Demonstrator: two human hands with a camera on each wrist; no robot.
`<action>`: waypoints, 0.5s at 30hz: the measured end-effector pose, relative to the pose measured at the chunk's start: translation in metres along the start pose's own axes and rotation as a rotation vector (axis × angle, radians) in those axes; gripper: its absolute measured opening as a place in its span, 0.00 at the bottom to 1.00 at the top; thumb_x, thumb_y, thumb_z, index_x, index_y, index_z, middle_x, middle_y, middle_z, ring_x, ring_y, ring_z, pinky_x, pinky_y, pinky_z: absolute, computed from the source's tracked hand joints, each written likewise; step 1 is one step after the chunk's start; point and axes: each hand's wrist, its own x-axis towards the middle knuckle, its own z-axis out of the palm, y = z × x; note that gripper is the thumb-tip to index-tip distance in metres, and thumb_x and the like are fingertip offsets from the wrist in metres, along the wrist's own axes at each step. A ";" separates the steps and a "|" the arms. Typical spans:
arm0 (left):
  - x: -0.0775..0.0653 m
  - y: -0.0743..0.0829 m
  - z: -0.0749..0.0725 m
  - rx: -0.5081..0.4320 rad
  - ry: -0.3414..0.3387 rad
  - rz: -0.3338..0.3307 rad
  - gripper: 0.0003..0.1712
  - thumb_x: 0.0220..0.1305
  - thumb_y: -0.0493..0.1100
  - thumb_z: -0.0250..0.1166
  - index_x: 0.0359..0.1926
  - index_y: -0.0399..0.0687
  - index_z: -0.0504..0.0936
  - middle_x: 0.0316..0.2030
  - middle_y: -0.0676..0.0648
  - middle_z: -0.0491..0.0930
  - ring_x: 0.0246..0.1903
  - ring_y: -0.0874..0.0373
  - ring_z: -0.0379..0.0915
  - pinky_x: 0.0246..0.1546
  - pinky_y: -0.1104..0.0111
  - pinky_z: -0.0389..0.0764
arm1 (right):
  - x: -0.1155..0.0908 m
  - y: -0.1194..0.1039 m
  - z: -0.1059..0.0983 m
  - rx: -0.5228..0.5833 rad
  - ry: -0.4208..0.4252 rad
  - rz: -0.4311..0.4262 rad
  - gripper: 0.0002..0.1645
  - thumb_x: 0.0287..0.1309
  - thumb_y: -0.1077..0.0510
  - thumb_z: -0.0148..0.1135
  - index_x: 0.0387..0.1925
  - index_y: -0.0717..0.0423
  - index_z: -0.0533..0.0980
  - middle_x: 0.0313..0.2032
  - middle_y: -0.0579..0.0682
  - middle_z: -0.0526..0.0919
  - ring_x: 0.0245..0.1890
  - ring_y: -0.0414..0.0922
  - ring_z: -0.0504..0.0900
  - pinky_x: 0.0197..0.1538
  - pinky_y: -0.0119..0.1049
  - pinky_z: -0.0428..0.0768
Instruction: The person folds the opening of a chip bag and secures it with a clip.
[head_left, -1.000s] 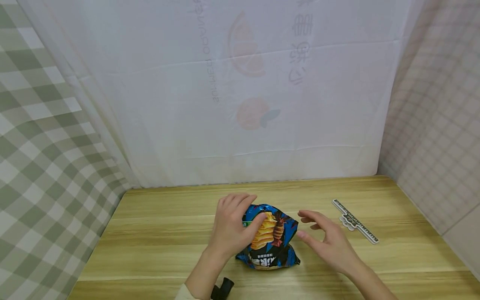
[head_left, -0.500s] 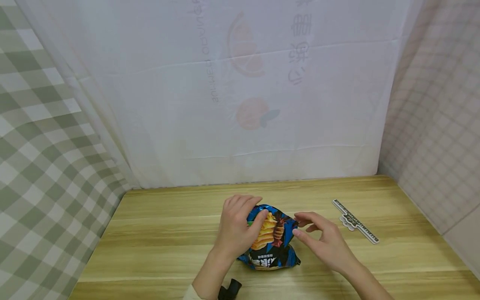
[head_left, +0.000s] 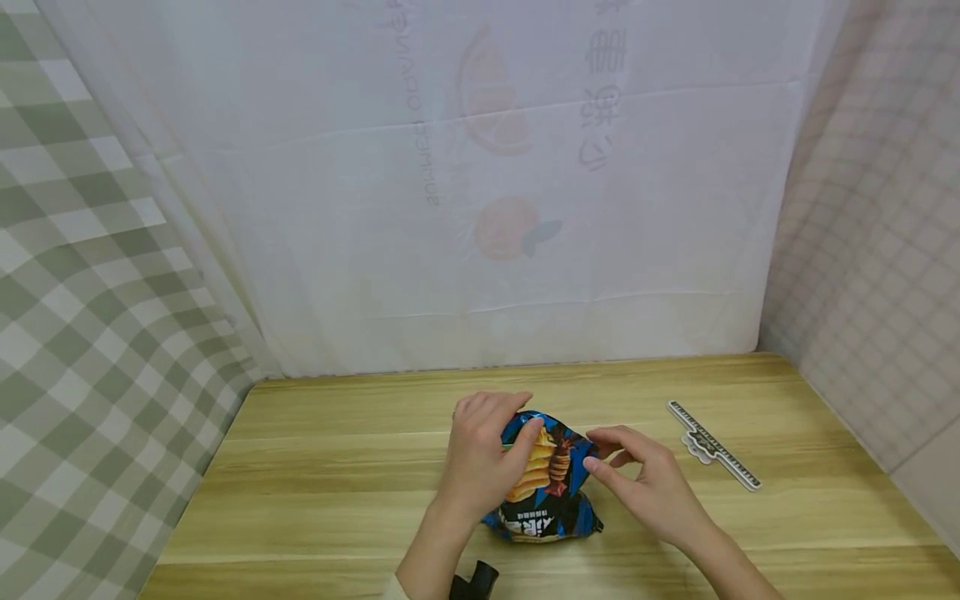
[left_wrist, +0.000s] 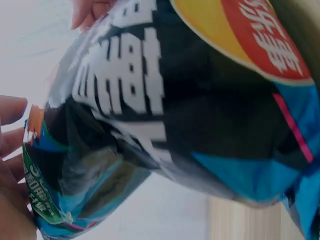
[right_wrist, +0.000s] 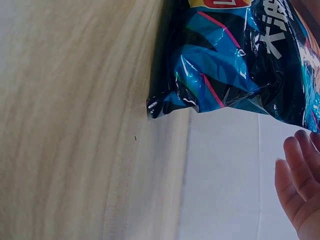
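Observation:
A blue and black bag of potato chips stands puffed up near the middle of the wooden table, its printing turned upside down. My left hand holds its left side, with the thumb across the front and the fingers over the upper edge. At the upper right corner, the thumb and forefinger of my right hand pinch the bag. Large white lettering and a red-yellow logo fill the bag in the left wrist view. Beneath, in the right wrist view, several fingers are loosely bent beside the bag's edge.
To the right of the hands lies a long white bar clip with a piano-key pattern. A black piece shows beside the left wrist. White cloth hangs behind the table, with checked cloth on the left.
My left hand has slid slightly right along the bag. My right hand has come left, from just off the corner to pinching it. The bag has barely moved.

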 end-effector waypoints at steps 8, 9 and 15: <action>0.000 0.004 0.002 0.012 0.014 -0.009 0.15 0.70 0.45 0.71 0.53 0.45 0.89 0.45 0.51 0.89 0.47 0.55 0.83 0.57 0.54 0.75 | 0.000 0.001 0.000 0.005 0.009 -0.022 0.16 0.62 0.69 0.72 0.51 0.56 0.84 0.42 0.43 0.87 0.39 0.37 0.82 0.38 0.35 0.85; 0.000 0.004 0.002 0.013 0.011 -0.014 0.15 0.70 0.45 0.71 0.53 0.45 0.89 0.45 0.51 0.89 0.47 0.55 0.83 0.57 0.54 0.75 | 0.000 0.001 0.000 0.003 0.011 -0.023 0.16 0.62 0.69 0.72 0.51 0.55 0.85 0.42 0.43 0.87 0.39 0.37 0.82 0.38 0.35 0.85; -0.001 0.002 0.003 0.019 0.022 -0.004 0.12 0.71 0.43 0.70 0.52 0.45 0.89 0.43 0.51 0.90 0.44 0.56 0.82 0.56 0.54 0.76 | 0.001 -0.001 0.000 -0.009 0.025 -0.018 0.16 0.62 0.69 0.72 0.50 0.54 0.85 0.41 0.41 0.87 0.37 0.36 0.83 0.38 0.34 0.84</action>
